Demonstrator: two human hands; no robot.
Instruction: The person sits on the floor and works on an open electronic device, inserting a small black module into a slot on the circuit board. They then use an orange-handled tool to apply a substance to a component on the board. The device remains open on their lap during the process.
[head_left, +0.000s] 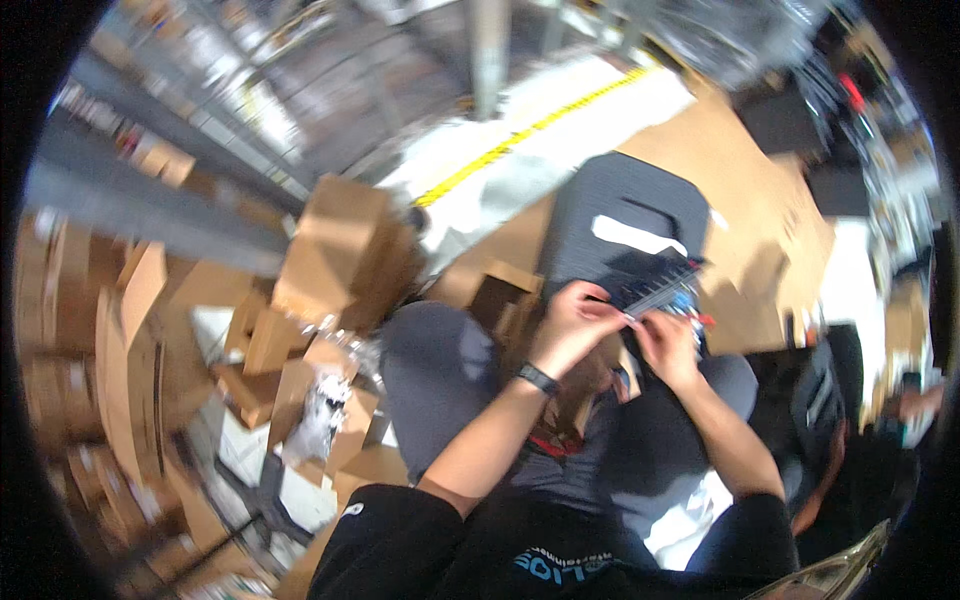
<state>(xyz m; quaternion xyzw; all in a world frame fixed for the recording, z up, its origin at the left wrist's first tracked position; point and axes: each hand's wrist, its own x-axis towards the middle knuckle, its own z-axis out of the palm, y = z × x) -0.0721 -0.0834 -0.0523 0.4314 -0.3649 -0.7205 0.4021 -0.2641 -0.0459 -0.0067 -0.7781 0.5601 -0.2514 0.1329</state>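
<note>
My left hand (578,326), with a dark band on its wrist, reaches in over my lap, its fingers closed in a pinch. Against its fingertips, my right hand (668,347) is pinched too. What lies between the fingertips is too small and blurred to name. Just beyond them is a dark, narrow slotted strip (662,287); whether the fingers grip it I cannot tell. Behind it a dark grey fabric case (628,190) with a handle slot and a white label (636,236) lies on brown cardboard. Small blue and red pieces (692,308) show beside my right hand.
A cardboard box (335,245) stands to the left, with opened cartons and clear plastic wrap (322,415) below it. Flat cardboard (745,190) covers the floor ahead, beside a yellow floor line (530,132). Metal shelving (150,190) rises at far left. Another person's arm (825,475) shows at right.
</note>
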